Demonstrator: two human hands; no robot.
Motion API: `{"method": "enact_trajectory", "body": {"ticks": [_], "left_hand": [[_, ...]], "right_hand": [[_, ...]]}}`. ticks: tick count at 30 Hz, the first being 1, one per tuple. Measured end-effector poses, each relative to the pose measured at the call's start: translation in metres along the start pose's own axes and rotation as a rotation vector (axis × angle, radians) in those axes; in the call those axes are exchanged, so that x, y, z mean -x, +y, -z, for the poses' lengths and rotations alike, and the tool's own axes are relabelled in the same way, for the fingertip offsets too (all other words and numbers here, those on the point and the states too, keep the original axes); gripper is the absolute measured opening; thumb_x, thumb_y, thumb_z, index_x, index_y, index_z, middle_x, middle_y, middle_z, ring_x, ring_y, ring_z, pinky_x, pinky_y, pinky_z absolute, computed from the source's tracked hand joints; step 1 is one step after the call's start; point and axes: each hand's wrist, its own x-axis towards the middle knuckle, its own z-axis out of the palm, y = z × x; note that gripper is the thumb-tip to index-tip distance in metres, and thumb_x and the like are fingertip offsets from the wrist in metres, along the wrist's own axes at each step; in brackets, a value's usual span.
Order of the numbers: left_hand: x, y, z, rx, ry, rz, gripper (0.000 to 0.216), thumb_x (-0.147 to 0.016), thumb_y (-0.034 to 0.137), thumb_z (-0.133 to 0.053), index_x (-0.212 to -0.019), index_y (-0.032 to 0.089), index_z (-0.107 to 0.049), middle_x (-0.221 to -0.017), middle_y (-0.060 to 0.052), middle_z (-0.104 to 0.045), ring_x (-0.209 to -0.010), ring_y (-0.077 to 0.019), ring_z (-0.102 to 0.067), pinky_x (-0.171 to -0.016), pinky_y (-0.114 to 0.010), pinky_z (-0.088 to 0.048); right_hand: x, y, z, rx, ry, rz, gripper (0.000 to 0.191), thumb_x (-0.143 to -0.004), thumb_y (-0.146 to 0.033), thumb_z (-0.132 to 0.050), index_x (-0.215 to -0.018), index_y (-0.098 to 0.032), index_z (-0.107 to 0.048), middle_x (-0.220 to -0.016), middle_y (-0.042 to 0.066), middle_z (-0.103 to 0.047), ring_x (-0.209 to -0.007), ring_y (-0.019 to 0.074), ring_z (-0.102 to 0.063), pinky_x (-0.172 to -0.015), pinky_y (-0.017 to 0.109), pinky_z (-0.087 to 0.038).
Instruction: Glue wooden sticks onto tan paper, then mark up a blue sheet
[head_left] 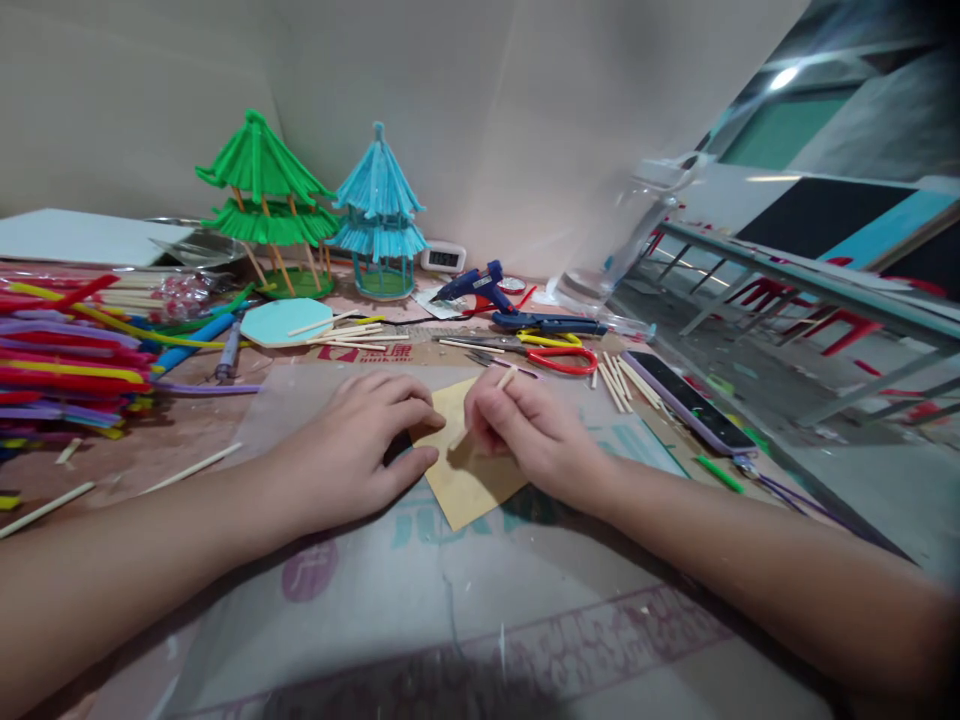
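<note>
Hands, both bare, work at a tabletop in the head camera's view that I watch from afar. They are apart from each other, one at each side of a tan square sheet, which lies in the middle of the work area with one corner toward the person. The left hand rests palm down at the sheet's left corner, its fingers bent and its thumb apart from them, clamped on nothing that I can see. The right hand is closed around a thin wooden stick, held at a slant over the sheet; I cannot tell whether the stick's lower end touches it. Beneath everything is a cloudy, printed plastic cover.

Behind the hands stand two pagoda-like models with two tiers of roof: a green model and, to its right, a blue model. A digital clock sits beside the blue one. In front of the clock, I see a dark blue glue gun, then red-handled scissors. Loose sticks lie between the scissors and a dark phone. Colourful fuzzy stems are heaped at the far left.
</note>
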Motion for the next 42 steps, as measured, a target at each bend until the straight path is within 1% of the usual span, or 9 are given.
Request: {"method": "enact_trajectory", "body": {"ticks": [4,8,12,15,17,20,22,38,42], "left_hand": [[-0.001,-0.004,0.001,0.048,0.017,-0.039,0.023,-0.100,0.035,-0.050,-0.102,0.023,-0.070,-0.116,-0.006,-0.064,-0.116,-0.0274,-0.055,-0.103,-0.047,-0.043],[-0.003,-0.007,0.001,0.046,0.030,-0.029,0.022,-0.099,0.031,-0.051,-0.105,0.023,-0.070,-0.118,-0.006,-0.064,-0.118,-0.0274,-0.055,-0.104,-0.048,-0.042],[-0.002,-0.007,0.001,0.045,0.030,-0.035,0.022,-0.099,0.031,-0.051,-0.105,0.023,-0.070,-0.118,-0.006,-0.064,-0.118,-0.0276,-0.056,-0.104,-0.048,-0.043],[-0.002,-0.006,0.001,0.043,0.034,-0.026,0.023,-0.099,0.031,-0.050,-0.106,0.023,-0.070,-0.118,-0.007,-0.064,-0.118,-0.0272,-0.055,-0.104,-0.048,-0.043],[-0.002,-0.006,0.001,0.051,0.016,-0.018,0.024,-0.098,0.032,-0.050,-0.107,0.022,-0.069,-0.119,-0.007,-0.064,-0.119,-0.0275,-0.054,-0.106,-0.048,-0.042],[-0.002,-0.004,0.002,0.049,-0.006,0.006,0.028,-0.091,0.037,-0.058,-0.113,0.022,-0.066,-0.119,-0.008,-0.063,-0.120,-0.0299,-0.053,-0.106,-0.050,-0.042],[-0.003,-0.002,0.002,0.035,-0.015,0.033,0.036,-0.086,0.039,-0.062,-0.117,0.020,-0.064,-0.120,-0.009,-0.061,-0.120,-0.0317,-0.052,-0.104,-0.051,-0.043],[-0.002,0.002,0.003,-0.016,-0.065,0.023,0.038,-0.082,0.047,-0.064,-0.109,0.019,-0.061,-0.117,-0.011,-0.057,-0.117,-0.0344,-0.050,-0.102,-0.053,-0.043],[-0.001,0.001,0.002,0.008,-0.068,0.006,0.032,-0.082,0.042,-0.064,-0.105,0.019,-0.061,-0.116,-0.011,-0.057,-0.117,-0.0339,-0.050,-0.102,-0.053,-0.043]], "right_hand": [[0.011,-0.019,-0.004,-0.234,-0.236,-0.036,0.044,-0.104,-0.054,-0.043,-0.085,-0.018,-0.058,-0.075,0.000,-0.056,-0.067,0.0116,-0.054,-0.068,0.025,-0.046],[0.016,-0.024,-0.002,-0.589,-0.687,-0.209,0.042,-0.107,-0.051,-0.040,-0.086,-0.017,-0.056,-0.062,-0.003,-0.054,-0.057,0.0105,-0.052,-0.058,0.023,-0.044],[0.018,-0.028,-0.002,-0.670,-0.627,-0.237,0.043,-0.104,-0.055,-0.045,-0.087,-0.017,-0.057,-0.065,-0.001,-0.057,-0.059,0.0107,-0.055,-0.059,0.023,-0.043],[0.018,-0.033,-0.002,-0.669,-0.786,-0.245,0.045,-0.105,-0.054,-0.044,-0.085,-0.016,-0.058,-0.065,0.000,-0.057,-0.057,0.0101,-0.054,-0.055,0.022,-0.042],[0.015,-0.033,0.000,-0.602,-0.638,-0.227,0.044,-0.105,-0.052,-0.042,-0.083,-0.017,-0.057,-0.061,-0.002,-0.054,-0.051,0.0091,-0.049,-0.049,0.021,-0.036],[0.004,-0.021,0.007,-0.212,-0.123,-0.093,0.037,-0.103,-0.047,-0.051,-0.081,-0.018,-0.059,-0.064,-0.003,-0.053,-0.057,0.0099,-0.048,-0.056,0.022,-0.038],[-0.003,-0.009,0.010,0.001,-0.043,-0.060,0.033,-0.101,-0.041,-0.054,-0.078,-0.018,-0.061,-0.066,-0.002,-0.056,-0.060,0.0112,-0.052,-0.060,0.024,-0.040],[-0.014,0.009,0.005,0.544,-0.168,0.203,0.024,-0.101,-0.026,-0.043,-0.083,-0.020,-0.057,-0.081,0.006,-0.067,-0.076,0.0189,-0.060,-0.072,0.030,-0.043],[-0.010,-0.001,-0.002,0.436,-0.235,0.216,0.028,-0.103,-0.027,-0.039,-0.083,-0.020,-0.056,-0.079,0.004,-0.068,-0.071,0.0168,-0.060,-0.069,0.028,-0.044]]}}
